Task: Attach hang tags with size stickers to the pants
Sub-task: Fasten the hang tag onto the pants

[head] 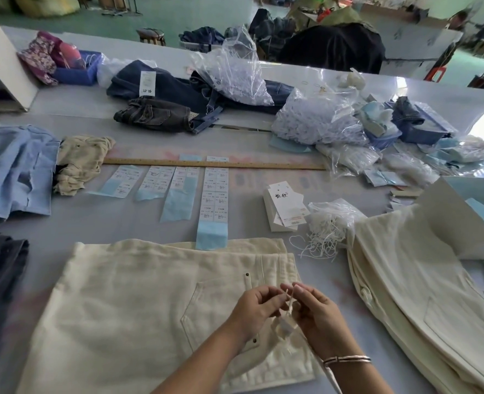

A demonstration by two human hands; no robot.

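Cream cotton pants (138,302): one pair, laid flat on the pale grey table (138,220), directly before the person, waistband toward the right.

White hang-tag cord (289,301): held just above the pocket area of the pants. Left hand (259,308) fingers (274,294) curled and pinching one part of the cord; right hand (316,309) fingers pinching another part, the two hands almost touching. A small pale piece hanging below the hands is too blurred to identify.

Supplies: stack of white printed hang tags (286,206), beyond the pants to the right; loose heap of white cords spilling from a clear bag (327,226), just beside that stack; four strips of size stickers on blue backing (213,191), beyond the pants, below a long wooden ruler (215,164). The nearest strip overlaps the far edge of the pants.

Stock: pile of folded cream pants (422,294) at right.

Risk, as judged: the cord is thin and held only at the fingertips, so it could slip free before being threaded or looped. With several sticker strips side by side, a label of the wrong size could be taken for this pair. The overlapping strip could be dragged off when the pants are moved.
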